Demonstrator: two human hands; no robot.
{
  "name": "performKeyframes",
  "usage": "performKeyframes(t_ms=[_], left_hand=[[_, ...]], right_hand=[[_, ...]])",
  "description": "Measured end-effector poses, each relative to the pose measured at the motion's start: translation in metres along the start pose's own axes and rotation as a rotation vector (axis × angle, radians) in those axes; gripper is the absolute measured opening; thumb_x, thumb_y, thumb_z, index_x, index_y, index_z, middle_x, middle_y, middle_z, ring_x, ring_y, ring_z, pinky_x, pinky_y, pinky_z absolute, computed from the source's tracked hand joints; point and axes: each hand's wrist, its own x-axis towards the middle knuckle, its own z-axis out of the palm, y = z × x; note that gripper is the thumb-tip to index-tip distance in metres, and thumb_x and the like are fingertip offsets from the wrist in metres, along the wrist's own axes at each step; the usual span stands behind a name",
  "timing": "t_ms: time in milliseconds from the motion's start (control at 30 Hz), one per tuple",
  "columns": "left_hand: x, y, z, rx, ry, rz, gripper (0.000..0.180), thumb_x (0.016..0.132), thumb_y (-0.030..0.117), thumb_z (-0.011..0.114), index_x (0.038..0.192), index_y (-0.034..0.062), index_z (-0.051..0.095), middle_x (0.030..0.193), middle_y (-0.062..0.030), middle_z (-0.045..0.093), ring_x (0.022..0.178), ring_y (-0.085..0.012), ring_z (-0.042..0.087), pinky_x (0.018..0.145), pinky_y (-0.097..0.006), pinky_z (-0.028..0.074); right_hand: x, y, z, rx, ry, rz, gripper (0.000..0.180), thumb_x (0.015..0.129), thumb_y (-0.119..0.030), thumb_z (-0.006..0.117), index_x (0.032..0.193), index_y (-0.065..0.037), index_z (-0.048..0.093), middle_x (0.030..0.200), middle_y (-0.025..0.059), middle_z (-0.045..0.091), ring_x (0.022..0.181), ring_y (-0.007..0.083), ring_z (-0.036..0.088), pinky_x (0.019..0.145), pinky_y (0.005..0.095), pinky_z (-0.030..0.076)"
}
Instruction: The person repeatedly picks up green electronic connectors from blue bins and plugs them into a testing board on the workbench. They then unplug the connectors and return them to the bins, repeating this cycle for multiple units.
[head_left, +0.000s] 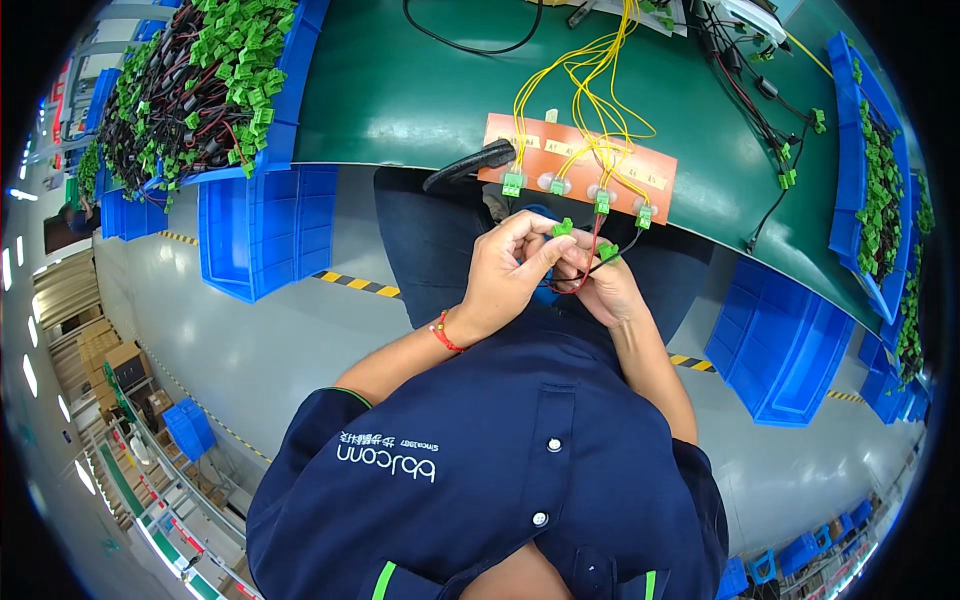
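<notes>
Workbench (420, 90): green surface, curving beyond the grip and well above it.
Left bin (290, 90): blue, far up and left of the grip, heaped with green connectors on black and red leads.
Right bin (850, 150): blue, well off to the right of the grip, likewise filled with green connectors.
Test board (580, 150): orange plate at the bench edge, just beyond the grip, carrying a row of green sockets fed by yellow wires (590, 70).
Left hand (505, 275): closed, thumb and fingers pinched on a green connector (563, 228) at the top of the grip; red cord around the wrist.
Right hand (605, 285): pressed against the left, fingers curled shut on a second green plug (608, 252) just right of the first.
Leads (580, 280): thin red and black wire looping down from both plugs, between the two hands.
</notes>
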Motion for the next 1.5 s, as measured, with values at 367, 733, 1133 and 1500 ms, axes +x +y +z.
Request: performKeyframes(t_ms=[367, 733, 1133, 1500], left_hand=[[0.004, 0.013, -0.008, -0.331, -0.236, -0.236, 0.031, 0.104, 0.022, 0.056, 0.124, -0.0013, 0.063, 0.071, 0.0028, 0.054, 0.058, -0.0036, 0.046, 0.055, -0.023, 0.046], [0.001, 0.008, 0.002, -0.409, 0.016, -0.111, 0.019, 0.102, 0.018, 0.06, 0.109, 0.0004, 0.058, 0.075, 0.0015, 0.056, 0.061, -0.005, 0.051, 0.056, -0.022, 0.046], [0.006, 0.009, 0.001, 0.233, 0.232, 0.089, 0.01, 0.092, 0.002, 0.07, 0.086, -0.002, 0.063, 0.066, 0.001, 0.063, 0.059, 0.0, 0.053, 0.052, -0.019, 0.04], [0.013, 0.015, 0.004, 0.263, 0.283, 0.109, 0.008, 0.091, 0.0, 0.07, 0.087, -0.0034, 0.065, 0.059, 0.0037, 0.056, 0.056, 0.0012, 0.048, 0.051, -0.019, 0.039]], right_hand=[[0.002, 0.012, -0.017, 0.227, -0.194, -0.002, 0.02, 0.093, -0.026, 0.068, 0.091, -0.007, 0.062, 0.068, -0.0048, 0.044, 0.061, 0.0084, 0.038, 0.058, 0.0265, 0.032], [-0.005, 0.002, -0.006, -0.183, 0.103, -0.074, 0.031, 0.096, -0.028, 0.064, 0.115, -0.003, 0.069, 0.073, -0.0051, 0.052, 0.062, 0.0054, 0.042, 0.057, 0.0226, 0.034], [-0.015, 0.012, -0.028, -0.091, 0.327, -0.13, 0.024, 0.099, -0.019, 0.057, 0.106, 0.001, 0.069, 0.079, -0.0007, 0.06, 0.057, 0.0053, 0.047, 0.052, 0.0221, 0.036], [-0.014, 0.014, -0.023, -0.101, 0.331, -0.109, 0.022, 0.098, -0.014, 0.055, 0.105, 0.001, 0.069, 0.077, -0.0006, 0.06, 0.058, 0.0049, 0.047, 0.052, 0.022, 0.037]])
